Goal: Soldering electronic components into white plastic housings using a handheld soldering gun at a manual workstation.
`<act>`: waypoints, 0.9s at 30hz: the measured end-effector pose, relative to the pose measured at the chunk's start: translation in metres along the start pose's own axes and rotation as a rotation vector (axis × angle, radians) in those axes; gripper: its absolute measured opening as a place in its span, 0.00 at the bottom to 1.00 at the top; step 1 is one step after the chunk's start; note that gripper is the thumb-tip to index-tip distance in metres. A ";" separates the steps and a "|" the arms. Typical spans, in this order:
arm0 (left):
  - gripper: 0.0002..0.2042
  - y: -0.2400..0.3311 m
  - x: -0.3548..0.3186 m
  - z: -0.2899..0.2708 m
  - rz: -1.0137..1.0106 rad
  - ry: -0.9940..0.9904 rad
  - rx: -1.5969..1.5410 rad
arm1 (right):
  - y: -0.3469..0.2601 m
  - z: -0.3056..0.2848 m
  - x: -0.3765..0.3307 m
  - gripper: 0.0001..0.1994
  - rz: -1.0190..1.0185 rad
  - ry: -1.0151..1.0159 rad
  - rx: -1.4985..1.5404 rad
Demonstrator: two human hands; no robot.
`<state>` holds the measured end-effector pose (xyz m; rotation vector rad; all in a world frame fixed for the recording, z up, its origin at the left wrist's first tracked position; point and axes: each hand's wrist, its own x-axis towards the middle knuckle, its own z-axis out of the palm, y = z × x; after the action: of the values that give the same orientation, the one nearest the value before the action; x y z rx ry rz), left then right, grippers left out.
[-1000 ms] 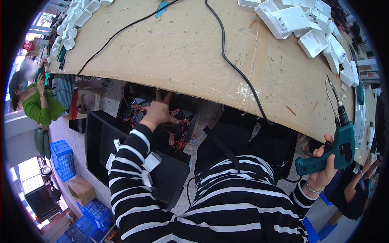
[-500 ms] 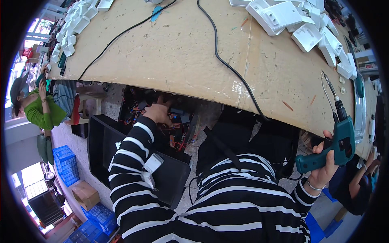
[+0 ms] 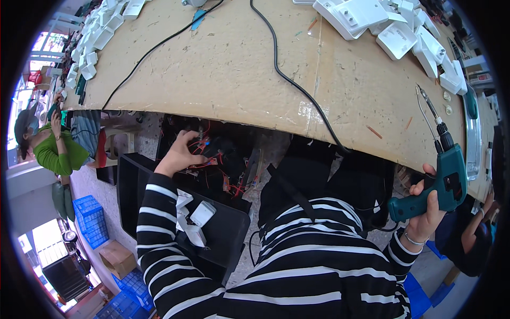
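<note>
My right hand (image 3: 426,215) is wrapped round the grip of a dark green soldering gun (image 3: 451,178), whose thin metal tip and wire guide point up over the table's right side. Below the table's front edge, my left hand (image 3: 180,155) is over a dark bin (image 3: 241,183), with thumb and fingers spread apart. Beside its fingers are small circuit boards (image 3: 212,161) with red wires and a blurred dark lump (image 3: 227,154). White plastic casings (image 3: 202,213) lie on a black tray (image 3: 226,234) by my left forearm.
White charger casings are heaped on the cardboard-covered table (image 3: 212,80) at far left and far right (image 3: 353,16). A black cable (image 3: 287,74) crosses the table. A person in green (image 3: 58,146) is at the left, another person (image 3: 467,239) at the right. Blue crates (image 3: 90,220) stand on the floor.
My left hand has drawn back toward me and left out of the bin's contents, and its fingers have spread. My right hand still holds the soldering gun, hardly moved.
</note>
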<state>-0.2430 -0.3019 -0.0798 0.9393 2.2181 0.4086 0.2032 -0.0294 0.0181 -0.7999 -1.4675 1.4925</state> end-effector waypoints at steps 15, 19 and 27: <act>0.25 -0.034 -0.069 -0.015 -0.053 0.199 -0.955 | -0.001 0.001 -0.003 0.29 -0.022 -0.053 0.041; 0.27 -0.031 -0.074 -0.014 -0.047 0.234 -1.026 | -0.003 -0.002 -0.006 0.29 -0.031 -0.056 0.040; 0.28 -0.036 -0.095 -0.033 0.062 0.367 -1.174 | -0.005 -0.007 -0.009 0.28 -0.029 -0.048 0.017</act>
<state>-0.2362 -0.3960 -0.0301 0.2729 1.7242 1.7558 0.2138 -0.0354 0.0211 -0.7347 -1.4940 1.5099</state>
